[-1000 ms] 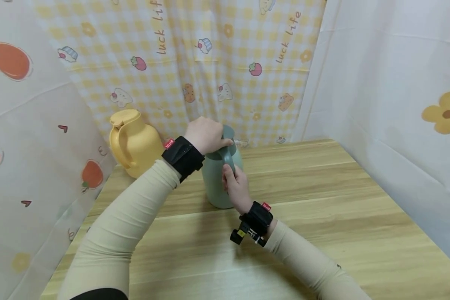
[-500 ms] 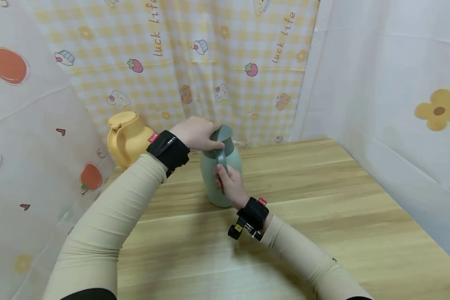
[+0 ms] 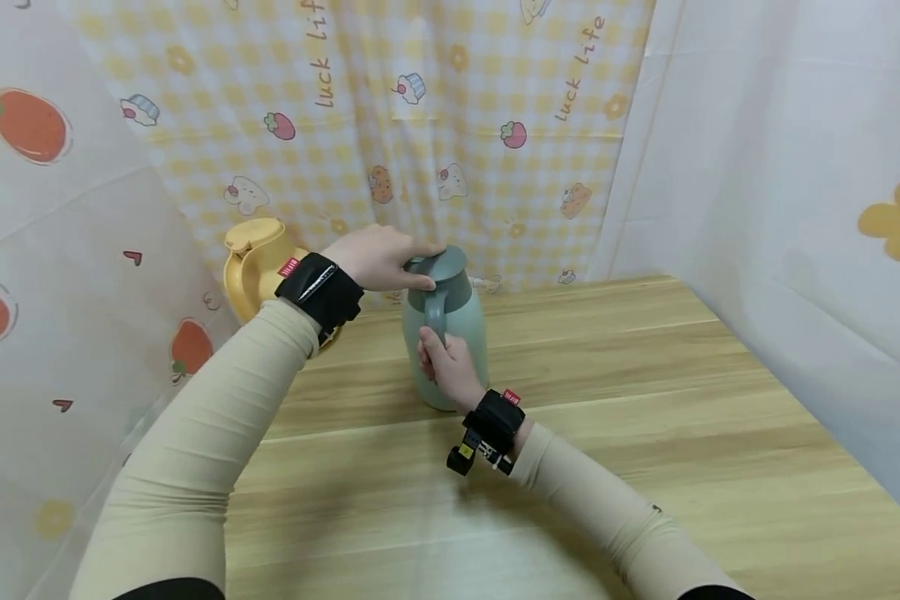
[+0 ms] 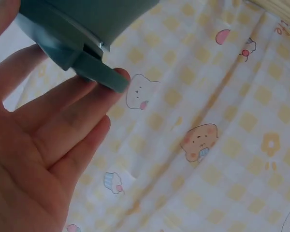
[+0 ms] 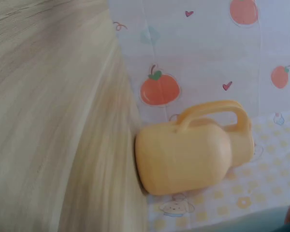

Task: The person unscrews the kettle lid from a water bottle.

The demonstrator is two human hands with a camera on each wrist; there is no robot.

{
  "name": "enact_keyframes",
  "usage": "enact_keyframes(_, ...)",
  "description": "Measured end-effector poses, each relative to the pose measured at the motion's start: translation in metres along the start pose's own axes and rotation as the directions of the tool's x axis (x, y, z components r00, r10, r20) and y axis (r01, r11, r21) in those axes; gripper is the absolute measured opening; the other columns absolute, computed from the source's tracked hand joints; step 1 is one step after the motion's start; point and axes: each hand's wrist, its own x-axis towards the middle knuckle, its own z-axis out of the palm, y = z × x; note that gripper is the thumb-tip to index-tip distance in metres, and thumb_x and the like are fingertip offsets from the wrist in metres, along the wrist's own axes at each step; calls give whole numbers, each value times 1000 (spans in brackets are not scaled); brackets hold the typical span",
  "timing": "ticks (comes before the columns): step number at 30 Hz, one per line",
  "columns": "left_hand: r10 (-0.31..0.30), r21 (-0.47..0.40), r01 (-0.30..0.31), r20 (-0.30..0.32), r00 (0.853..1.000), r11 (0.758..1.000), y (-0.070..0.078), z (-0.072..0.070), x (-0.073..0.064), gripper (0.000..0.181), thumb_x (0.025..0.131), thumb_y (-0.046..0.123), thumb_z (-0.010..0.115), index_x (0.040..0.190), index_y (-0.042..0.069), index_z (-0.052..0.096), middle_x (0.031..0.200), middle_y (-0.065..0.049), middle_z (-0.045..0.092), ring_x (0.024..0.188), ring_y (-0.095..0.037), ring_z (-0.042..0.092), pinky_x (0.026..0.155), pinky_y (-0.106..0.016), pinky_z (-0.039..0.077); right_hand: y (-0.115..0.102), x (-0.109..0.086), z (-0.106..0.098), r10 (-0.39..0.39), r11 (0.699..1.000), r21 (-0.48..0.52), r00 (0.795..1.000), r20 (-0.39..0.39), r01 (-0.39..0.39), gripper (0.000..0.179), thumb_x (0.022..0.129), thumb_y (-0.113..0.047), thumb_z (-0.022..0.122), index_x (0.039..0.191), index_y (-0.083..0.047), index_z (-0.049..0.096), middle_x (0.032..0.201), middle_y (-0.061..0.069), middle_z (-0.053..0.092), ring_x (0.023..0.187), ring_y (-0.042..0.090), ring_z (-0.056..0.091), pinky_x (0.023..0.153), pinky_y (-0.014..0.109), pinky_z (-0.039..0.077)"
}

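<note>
Primary container: the green jug (image 3: 467, 337) stands upright on the wooden table (image 3: 667, 400), its body below the left fingers and directly beyond the right fingers. The darker lid (image 3: 448, 265) is seated on its neck and lies just to the right of the left thumb and index finger. It covers the mouth, so the contents cannot be determined.

Right hand (image 3: 450, 365): the fingers are curled around the handle (image 3: 434, 315) and clamped on it, with the thumb along its near side. The handle's upper end rises from these fingers toward the jug's collar.

Left hand (image 3: 378, 258): the fingers are apart and nearly straight. The left wrist view shows fingertips against a projecting dark green part (image 4: 99, 72) at the top of the jug, with the thumb on the opposite side, partly out of frame. Whether the thumb applies pressure cannot be told.

Secondary container: the yellow jug (image 5: 183, 157) stands upright on the table, to the left of the left fingers. In the head view, the left wrist strap (image 3: 319, 292) partly covers it. Its handle loop shows in the right wrist view, and its yellow cap (image 3: 255, 233) is seated. Its interior is hidden.

A checked curtain (image 3: 450, 108) hangs beyond the fingers.
</note>
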Motion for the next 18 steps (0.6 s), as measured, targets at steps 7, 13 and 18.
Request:
enact_keyframes(7,2,75,5,-95,995,997,5,8,0,62,89,45,67,140,13,53,117,-14,67,81,-26,66,72,-40,52,-1,0,5,7,1000,-30,997,-76,-9,41,106,-8,33,68,1,44,58,2,40,49,11,35,52,25,31)
enact_keyframes(13,-54,129,72,-138,989,989,16,13,5,61,89,47,65,136,9,57,109,-15,69,81,-27,66,71,-41,52,2,-1,9,-56,997,-58,987,-149,47,44,107,-20,37,67,-2,45,58,2,40,48,11,35,49,25,31)
enact_keyframes(18,-158,139,189,-207,966,972,34,16,9,40,89,47,66,93,7,71,64,-5,58,56,-19,51,56,-32,44,1,0,10,-51,997,-63,987,-151,42,45,107,-17,36,67,1,44,57,2,41,49,12,36,49,25,30)
